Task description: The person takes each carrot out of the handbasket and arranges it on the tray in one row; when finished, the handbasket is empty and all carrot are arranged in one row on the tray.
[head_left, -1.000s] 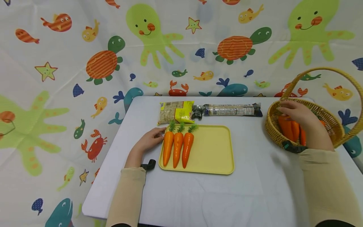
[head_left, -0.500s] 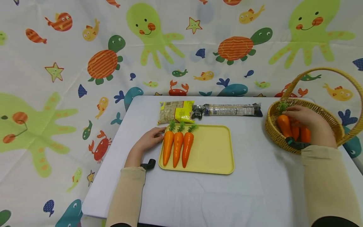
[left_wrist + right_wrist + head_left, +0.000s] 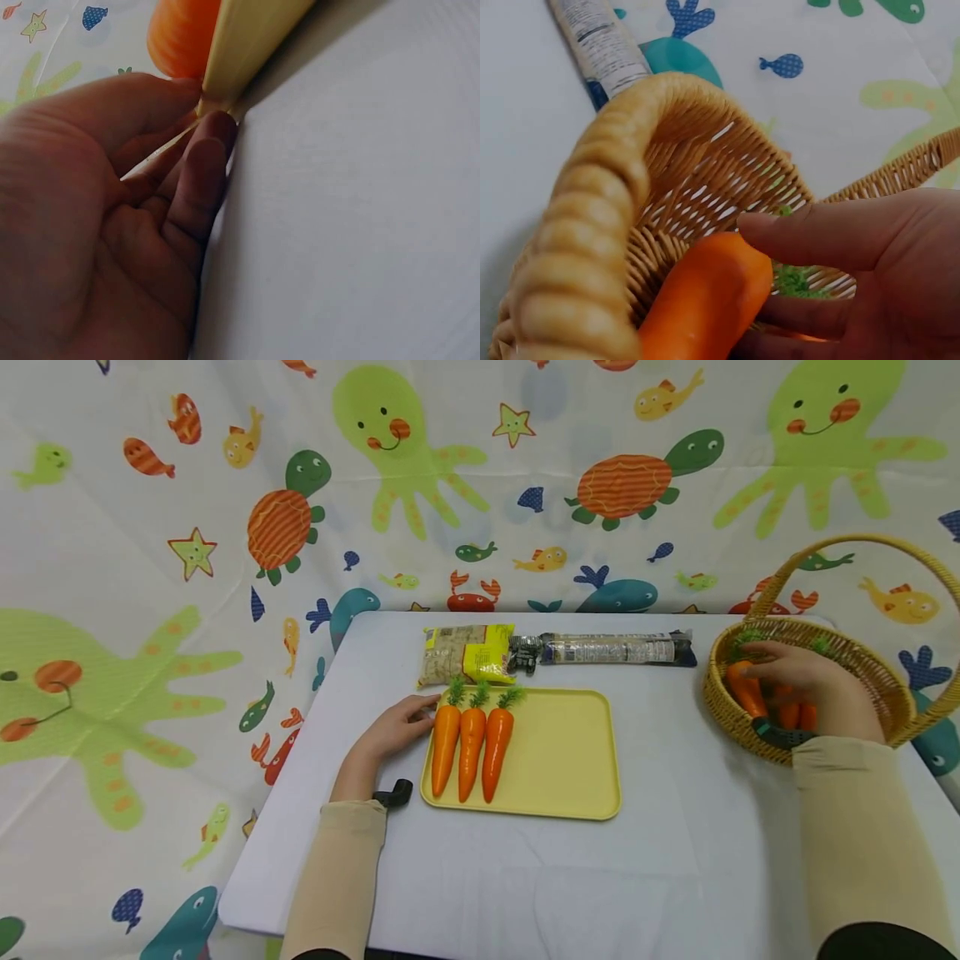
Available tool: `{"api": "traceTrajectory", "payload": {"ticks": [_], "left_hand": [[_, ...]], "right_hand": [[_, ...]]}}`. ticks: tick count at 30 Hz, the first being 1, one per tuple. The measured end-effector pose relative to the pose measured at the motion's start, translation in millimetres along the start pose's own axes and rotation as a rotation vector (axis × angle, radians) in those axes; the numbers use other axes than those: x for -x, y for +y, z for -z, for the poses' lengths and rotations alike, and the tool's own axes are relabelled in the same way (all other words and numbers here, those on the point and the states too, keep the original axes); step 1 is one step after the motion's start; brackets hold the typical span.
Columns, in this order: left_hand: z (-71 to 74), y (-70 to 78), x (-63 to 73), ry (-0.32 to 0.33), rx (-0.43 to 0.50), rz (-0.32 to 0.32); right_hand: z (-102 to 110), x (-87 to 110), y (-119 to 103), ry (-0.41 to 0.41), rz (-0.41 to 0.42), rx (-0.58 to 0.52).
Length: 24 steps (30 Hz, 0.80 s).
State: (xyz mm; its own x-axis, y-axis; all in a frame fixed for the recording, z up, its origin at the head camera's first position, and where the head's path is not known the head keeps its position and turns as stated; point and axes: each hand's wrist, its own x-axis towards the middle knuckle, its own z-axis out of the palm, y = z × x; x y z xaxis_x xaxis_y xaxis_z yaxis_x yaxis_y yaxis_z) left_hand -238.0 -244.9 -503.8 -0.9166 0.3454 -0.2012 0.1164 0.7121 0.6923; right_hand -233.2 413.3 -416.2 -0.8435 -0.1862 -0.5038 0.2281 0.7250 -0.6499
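My left hand [image 3: 401, 727] pinches the left rim of a yellow tray [image 3: 562, 760]. In the left wrist view the thumb meets the tray's edge [image 3: 251, 37] from one side and the fingertips from the other. Three orange toy carrots [image 3: 471, 752] with green tops lie side by side on the tray's left half. My right hand [image 3: 825, 685] is inside a wicker basket [image 3: 723, 702] at the right. There it holds a carrot [image 3: 712, 292], thumb at its thick end and fingers behind it. More carrots [image 3: 787, 714] lie under this hand, partly hidden.
Behind the tray lie a yellow-and-clear packet [image 3: 457, 656], a small dark packet [image 3: 523, 653] and a long wrapped package [image 3: 615, 649]. The basket's tall handle [image 3: 862, 539] arches over its opening. A sea-animal patterned cloth [image 3: 450, 560] hangs behind the white table [image 3: 600, 885].
Inside the basket, my right hand has shifted over the carrots; the left carrot has moved slightly, and its green top now shows beside the hand. My left hand stays at the tray's rim.
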Motion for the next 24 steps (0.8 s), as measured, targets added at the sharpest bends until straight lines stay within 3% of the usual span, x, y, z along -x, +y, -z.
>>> {"api": "traceTrajectory", "payload": {"ticks": [9,24], "left_hand": [[0.8,0.5,0.2,-0.002,-0.013,0.012],[1.4,1.8,0.3,0.001,-0.004,0.011]], "right_hand": [[-4.7,-2.9,1.1,-0.011,0.02,0.035],[-8.1,-9.8,1.2,0.018,-0.004,-0.078]]}}
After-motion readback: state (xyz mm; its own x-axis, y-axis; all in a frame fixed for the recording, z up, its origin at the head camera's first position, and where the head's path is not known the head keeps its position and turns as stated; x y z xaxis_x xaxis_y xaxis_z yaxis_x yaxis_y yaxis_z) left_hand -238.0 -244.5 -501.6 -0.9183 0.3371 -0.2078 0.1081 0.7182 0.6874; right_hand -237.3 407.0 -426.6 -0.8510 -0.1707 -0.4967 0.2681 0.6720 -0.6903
